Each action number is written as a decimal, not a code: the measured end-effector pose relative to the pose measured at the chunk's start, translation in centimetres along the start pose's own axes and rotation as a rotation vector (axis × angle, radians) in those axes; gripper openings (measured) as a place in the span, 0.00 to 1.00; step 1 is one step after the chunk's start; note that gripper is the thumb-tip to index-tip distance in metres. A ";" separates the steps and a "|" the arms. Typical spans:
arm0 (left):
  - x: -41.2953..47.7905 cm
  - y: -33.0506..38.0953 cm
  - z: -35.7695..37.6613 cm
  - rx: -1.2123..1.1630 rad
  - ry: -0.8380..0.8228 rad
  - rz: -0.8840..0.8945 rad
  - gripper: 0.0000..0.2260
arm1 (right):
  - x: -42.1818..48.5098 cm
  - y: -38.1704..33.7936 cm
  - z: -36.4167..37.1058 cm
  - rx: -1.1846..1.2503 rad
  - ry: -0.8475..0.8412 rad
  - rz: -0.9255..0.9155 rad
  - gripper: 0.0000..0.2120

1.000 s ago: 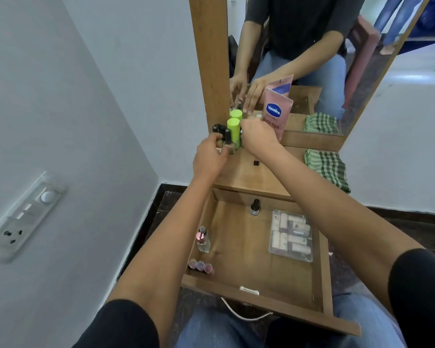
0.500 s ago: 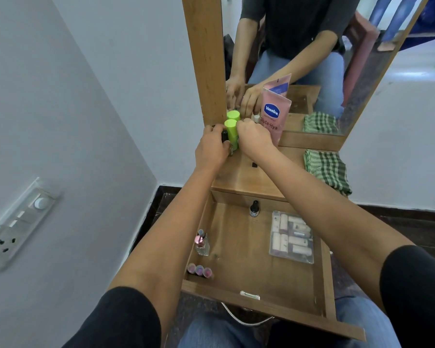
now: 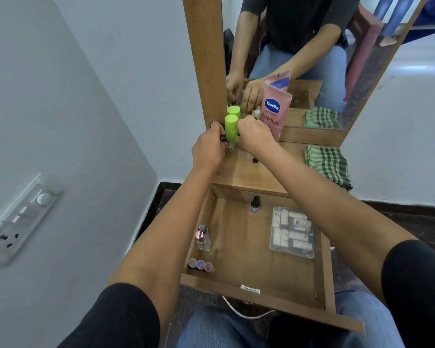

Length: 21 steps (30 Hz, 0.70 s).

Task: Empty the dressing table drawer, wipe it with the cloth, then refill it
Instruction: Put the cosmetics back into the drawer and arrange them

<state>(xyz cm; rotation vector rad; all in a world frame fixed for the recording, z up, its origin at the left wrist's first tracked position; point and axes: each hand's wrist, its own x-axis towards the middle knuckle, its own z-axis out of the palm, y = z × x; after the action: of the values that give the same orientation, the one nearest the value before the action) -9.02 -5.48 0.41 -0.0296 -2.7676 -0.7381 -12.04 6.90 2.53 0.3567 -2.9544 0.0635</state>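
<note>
The wooden drawer is pulled open over my lap. It holds a small dark dropper bottle, a clear bottle with a pink cap, three pink tubes and a clear case of small tubes. The folded green checked cloth lies on the table top at the right. My left hand grips a small black bottle beside the green bottle. My right hand is curled just right of the green bottle, its fingertips hidden.
A pink Vaseline tube leans against the mirror behind my right hand. A tiny black piece lies on the table top. A wall with a switch panel stands close on the left.
Both hands have closed in around the green bottle at the back of the table top. The drawer's contents have not moved.
</note>
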 end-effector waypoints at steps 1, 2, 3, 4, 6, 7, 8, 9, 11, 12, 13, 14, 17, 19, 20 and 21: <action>-0.1 0.0 -0.1 -0.018 0.006 0.009 0.09 | -0.1 0.0 -0.1 0.027 0.001 -0.004 0.10; -0.2 0.0 -0.1 -0.046 0.012 0.016 0.09 | -0.3 0.0 -0.3 0.058 0.008 -0.007 0.10; -0.3 0.0 -0.3 -0.084 0.021 0.021 0.09 | -0.4 0.0 -0.5 0.092 0.019 -0.006 0.10; -0.5 -0.1 -0.4 -0.134 0.036 0.026 0.09 | -0.6 0.1 -0.8 0.127 0.039 -0.004 0.10; -1.0 -0.1 -1.0 -0.260 0.097 0.036 0.09 | -1.0 0.3 -1.5 0.206 0.086 -0.003 0.10; -1.3 -0.2 -1.4 -0.327 0.136 0.040 0.09 | -1.2 0.4 -1.9 0.248 0.111 -0.009 0.10; -1.7 -0.4 -1.8 -0.389 0.173 0.043 0.09 | -1.5 0.5 -2.2 0.288 0.139 -0.017 0.10; -2.1 -0.5 -2.3 -0.442 0.202 0.040 0.09 | -1.9 0.6 -2.5 0.330 0.169 -0.024 0.10; -3.3 -1.1 -3.0 -0.515 0.236 0.023 0.09 | -3.3 0.6 -3.0 0.408 0.242 -0.032 0.08; -3.9 -1.4 -3.3 -0.538 0.245 0.013 0.09 | -4.1 0.6 -3.2 0.441 0.283 -0.043 0.07; -4.6 -1.8 -3.5 -0.553 0.246 0.005 0.10 | -5.0 0.6 -3.2 0.470 0.321 -0.059 0.06; -5.3 -2.2 -3.6 -0.561 0.240 -0.001 0.10 | -6.0 0.5 -3.1 0.494 0.347 -0.075 0.06; -7.5 -3.7 -3.2 -0.539 0.167 0.001 0.10 | -9.4 -0.1 -1.9 0.537 0.338 -0.117 0.07; -8.8 -4.7 -2.6 -0.493 0.081 0.021 0.11 | -11.6 -0.8 -0.3 0.532 0.279 -0.138 0.07; -9.5 -5.3 -2.3 -0.459 0.037 0.029 0.11 | -12.6 -1.2 0.7 0.518 0.227 -0.138 0.08; -10.1 -5.7 -1.9 -0.427 -0.009 0.031 0.11 | -13.4 -1.6 1.7 0.498 0.166 -0.130 0.08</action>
<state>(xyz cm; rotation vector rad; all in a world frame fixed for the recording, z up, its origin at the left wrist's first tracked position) 0.67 -10.91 -3.50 -0.1600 -2.5569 -1.3060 0.95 8.39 -1.37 0.5715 -2.7084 0.7788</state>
